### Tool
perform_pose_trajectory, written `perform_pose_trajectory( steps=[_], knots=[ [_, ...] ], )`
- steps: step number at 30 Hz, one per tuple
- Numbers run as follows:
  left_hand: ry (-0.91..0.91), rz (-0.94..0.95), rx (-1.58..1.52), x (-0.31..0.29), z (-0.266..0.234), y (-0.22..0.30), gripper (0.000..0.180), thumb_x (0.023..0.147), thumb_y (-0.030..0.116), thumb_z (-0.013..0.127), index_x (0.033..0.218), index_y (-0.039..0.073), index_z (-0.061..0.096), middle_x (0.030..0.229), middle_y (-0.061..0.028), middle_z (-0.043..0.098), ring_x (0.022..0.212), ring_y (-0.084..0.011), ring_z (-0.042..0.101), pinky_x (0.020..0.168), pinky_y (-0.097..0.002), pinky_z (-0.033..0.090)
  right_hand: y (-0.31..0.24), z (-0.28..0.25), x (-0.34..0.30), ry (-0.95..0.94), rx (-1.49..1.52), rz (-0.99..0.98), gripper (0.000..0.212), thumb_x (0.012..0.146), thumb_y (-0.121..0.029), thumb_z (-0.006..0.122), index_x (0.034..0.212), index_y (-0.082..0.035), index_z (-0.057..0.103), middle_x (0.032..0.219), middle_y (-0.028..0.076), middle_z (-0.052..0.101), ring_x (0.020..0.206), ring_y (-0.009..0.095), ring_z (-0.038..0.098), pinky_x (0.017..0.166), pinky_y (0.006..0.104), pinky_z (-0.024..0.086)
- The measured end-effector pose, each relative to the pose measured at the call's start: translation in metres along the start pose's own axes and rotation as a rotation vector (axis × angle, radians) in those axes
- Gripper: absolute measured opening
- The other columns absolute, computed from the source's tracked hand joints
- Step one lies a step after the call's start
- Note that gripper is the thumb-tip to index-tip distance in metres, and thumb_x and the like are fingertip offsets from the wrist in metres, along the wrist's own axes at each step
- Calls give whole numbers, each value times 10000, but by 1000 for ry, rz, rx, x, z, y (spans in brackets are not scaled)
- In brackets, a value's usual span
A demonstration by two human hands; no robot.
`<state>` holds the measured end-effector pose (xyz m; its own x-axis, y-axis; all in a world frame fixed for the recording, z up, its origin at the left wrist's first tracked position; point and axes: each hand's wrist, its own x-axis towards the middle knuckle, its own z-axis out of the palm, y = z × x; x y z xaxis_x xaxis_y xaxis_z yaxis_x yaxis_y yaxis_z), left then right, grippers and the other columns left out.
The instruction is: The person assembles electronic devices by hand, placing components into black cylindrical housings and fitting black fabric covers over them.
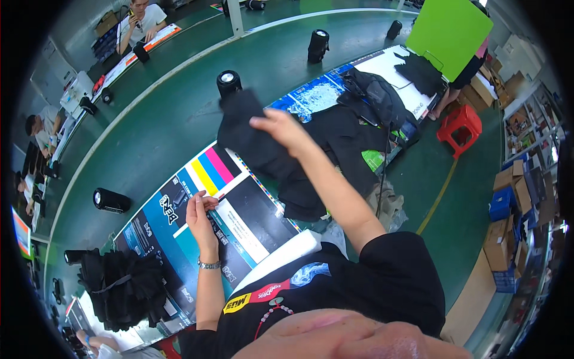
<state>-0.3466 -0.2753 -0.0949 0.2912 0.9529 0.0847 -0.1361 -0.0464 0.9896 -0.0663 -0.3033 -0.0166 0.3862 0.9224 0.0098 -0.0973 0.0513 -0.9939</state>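
Observation:
My right hand [281, 130] reaches far over the work surface, thumb and fingers closed on the edge of a black cloth piece [242, 122], blurred at its far end. Beneath and right of it lies a spread pile of black cloth [335, 134]. Above a printed sheet [197, 230] with colour bars hovers my left hand [201, 209], its fingers partly bent and apart, holding nothing I can see. Just beyond the black cloth piece, a black cylindrical speaker [229, 81] stands on the green surface. Another speaker [112, 200] lies on its side to the left.
A tied bundle of black cloth pieces [119, 287] lies at the near left. Further right are a black bag [376, 96], a green board [448, 39] and a red stool [460, 128]. Cardboard boxes [499, 242] line the right side. Several people sit across the green belt [158, 131].

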Motion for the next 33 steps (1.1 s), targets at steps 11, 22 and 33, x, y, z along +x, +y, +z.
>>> perform_pose_trajectory(
  steps=[11, 22, 33],
  knots=[
    [141, 240, 271, -1, 20, 3, 442, 925, 87, 560, 1334, 11, 410, 1250, -126, 512, 1097, -181, 505, 865, -295, 453, 100, 88, -26, -44, -611, -445, 402, 807, -406, 667, 919, -21, 644, 928, 176, 645, 857, 358, 626, 719, 416, 494],
    [-24, 225, 316, 10, 19, -8, 408, 827, 28, 652, 1207, -10, 511, 1116, -85, 568, 978, -141, 545, 818, -265, 447, 89, 88, -29, -206, -477, -374, 396, 841, -373, 651, 835, 13, 566, 851, 160, 554, 804, 333, 566, 695, 411, 440],
    [-87, 44, 63, 7, 2, -5, 477, 825, -3, 652, 1264, 4, 466, 1267, -79, 463, 1191, -195, 469, 1012, -321, 379, 77, 88, -34, -392, -331, -507, 248, 854, -190, 648, 776, 19, 539, 753, 107, 498, 725, 244, 519, 667, 346, 405]
  ],
)
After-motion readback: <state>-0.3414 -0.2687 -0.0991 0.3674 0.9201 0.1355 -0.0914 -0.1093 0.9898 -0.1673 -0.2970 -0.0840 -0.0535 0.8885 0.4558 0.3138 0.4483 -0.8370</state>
